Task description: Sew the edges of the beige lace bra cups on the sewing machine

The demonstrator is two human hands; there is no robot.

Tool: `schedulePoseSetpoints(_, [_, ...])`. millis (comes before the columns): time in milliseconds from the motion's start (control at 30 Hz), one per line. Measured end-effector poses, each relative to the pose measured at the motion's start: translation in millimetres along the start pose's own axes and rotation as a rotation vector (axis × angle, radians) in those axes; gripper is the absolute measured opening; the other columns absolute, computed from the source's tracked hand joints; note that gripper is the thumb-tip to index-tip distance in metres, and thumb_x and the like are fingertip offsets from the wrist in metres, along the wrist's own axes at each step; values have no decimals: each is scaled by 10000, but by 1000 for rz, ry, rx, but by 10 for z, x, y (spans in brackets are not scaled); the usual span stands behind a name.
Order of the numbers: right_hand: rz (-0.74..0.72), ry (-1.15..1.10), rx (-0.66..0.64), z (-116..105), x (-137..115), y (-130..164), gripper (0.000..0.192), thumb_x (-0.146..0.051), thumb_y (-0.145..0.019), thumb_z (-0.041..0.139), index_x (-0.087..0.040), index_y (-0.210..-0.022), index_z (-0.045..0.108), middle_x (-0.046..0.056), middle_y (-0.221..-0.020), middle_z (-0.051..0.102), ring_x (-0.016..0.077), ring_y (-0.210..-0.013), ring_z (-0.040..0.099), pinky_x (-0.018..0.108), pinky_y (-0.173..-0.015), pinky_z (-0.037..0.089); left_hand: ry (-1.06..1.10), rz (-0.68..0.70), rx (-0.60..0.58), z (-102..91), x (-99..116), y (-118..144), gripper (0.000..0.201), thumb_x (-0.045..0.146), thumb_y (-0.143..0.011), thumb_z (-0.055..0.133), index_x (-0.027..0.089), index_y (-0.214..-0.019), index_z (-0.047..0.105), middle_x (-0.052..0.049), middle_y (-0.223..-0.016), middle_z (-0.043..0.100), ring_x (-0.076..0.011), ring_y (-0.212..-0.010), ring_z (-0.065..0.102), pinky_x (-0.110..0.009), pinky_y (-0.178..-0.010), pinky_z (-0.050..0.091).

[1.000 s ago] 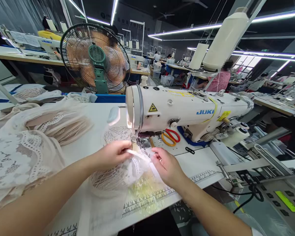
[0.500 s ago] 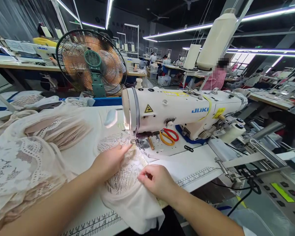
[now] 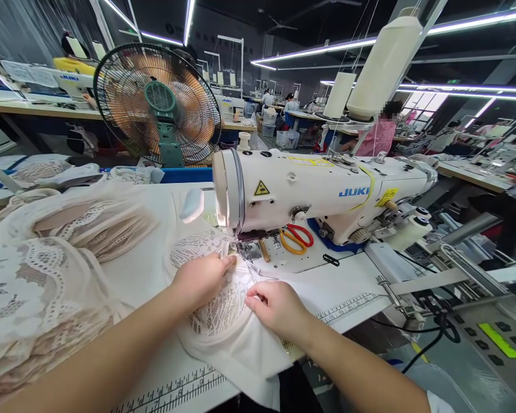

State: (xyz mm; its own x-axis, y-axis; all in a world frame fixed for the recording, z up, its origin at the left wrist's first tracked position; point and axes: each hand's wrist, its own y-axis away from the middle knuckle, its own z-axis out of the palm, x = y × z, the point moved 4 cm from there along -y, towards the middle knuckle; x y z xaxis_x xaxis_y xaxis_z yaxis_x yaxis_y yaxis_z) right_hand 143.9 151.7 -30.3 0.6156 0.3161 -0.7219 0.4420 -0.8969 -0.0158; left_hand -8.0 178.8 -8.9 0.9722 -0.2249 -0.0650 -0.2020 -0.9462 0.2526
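A cream lace fabric piece (image 3: 223, 310) lies on the white table in front of the white sewing machine (image 3: 318, 192). My left hand (image 3: 204, 275) presses the lace flat, fingertips just left of the presser foot (image 3: 241, 248). My right hand (image 3: 275, 307) pinches the fabric's near right edge, fingers curled on it. Part of the fabric hangs over the table's front edge.
A pile of lace pieces (image 3: 47, 269) covers the table's left side. Orange-and-red scissors (image 3: 296, 238) lie on the machine bed. A standing fan (image 3: 157, 106) is behind, a control panel (image 3: 494, 338) at right. Thread cones (image 3: 384, 63) stand above; other workers sit far back.
The fabric went from being held up between both hands to lying flat by the presser foot. My right hand moved a little forward and right along its edge.
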Motion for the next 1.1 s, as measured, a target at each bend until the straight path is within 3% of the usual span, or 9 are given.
schedulePoseSetpoints(467, [52, 107, -54, -46, -6, -95, 179, -259, -827, 524, -169, -828, 680, 36, -788, 663, 153, -753, 563, 244, -656, 370, 69, -47, 6, 17, -78, -165, 560, 149, -797, 354, 278, -1332, 461, -95, -1055, 633, -288, -866, 626, -309, -576, 422])
schedulePoseSetpoints(633, [57, 218, -92, -95, -46, -123, 235, -276, -863, 463, -187, -936, 668, 48, -887, 671, 169, -813, 574, 257, -673, 367, 57, -65, 75, -63, -112, -136, 469, 162, -840, 293, 242, -1215, 563, -105, -1025, 617, -260, -818, 630, -301, -558, 429])
schedulePoseSetpoints(733, [-18, 343, -124, -134, -69, -73, 236, -274, -864, 446, -197, -929, 659, 52, -861, 653, 176, -796, 560, 264, -645, 344, 31, -41, 158, -121, -92, 34, 463, 255, -902, 200, 174, -1118, 601, -162, -1281, 483, -270, -893, 618, -345, -633, 470])
schedulePoseSetpoints(800, [-67, 427, -162, -148, -54, -16, 231, -274, -861, 446, -205, -931, 654, 49, -820, 631, 172, -751, 543, 266, -608, 317, -6, 4, 175, -120, -76, 167, 476, 368, -909, 245, 147, -1162, 581, -175, -1440, 322, -307, -1054, 561, -402, -786, 474])
schedulePoseSetpoints(867, [-106, 470, -191, -154, -22, 42, 252, -276, -866, 439, -223, -1008, 640, 49, -821, 620, 170, -737, 533, 265, -587, 297, -38, 31, 108, -66, -82, 271, 596, 514, -849, 383, 131, -1293, 492, -175, -1498, 225, -362, -1239, 410, -499, -958, 386])
schedulePoseSetpoints(967, [-141, 496, -204, -156, 21, 94, 315, -284, -880, 419, -249, -1142, 590, 57, -852, 620, 179, -757, 537, 265, -579, 292, -2, 16, -76, 51, -137, 341, 962, 659, -685, 535, 120, -1433, 258, -156, -1529, 79, -389, -1376, 141, -621, -1042, 227])
schedulePoseSetpoints(1100, [-140, 507, -243, -146, 32, 74, 340, -275, -891, 389, -233, -1175, 571, 68, -886, 641, 191, -778, 564, 269, -566, 296, 86, 18, -170, 107, -204, 293, 1127, 692, -594, 591, 121, -1454, 137, -144, -1524, -27, -382, -1389, 54, -634, -1051, 194])
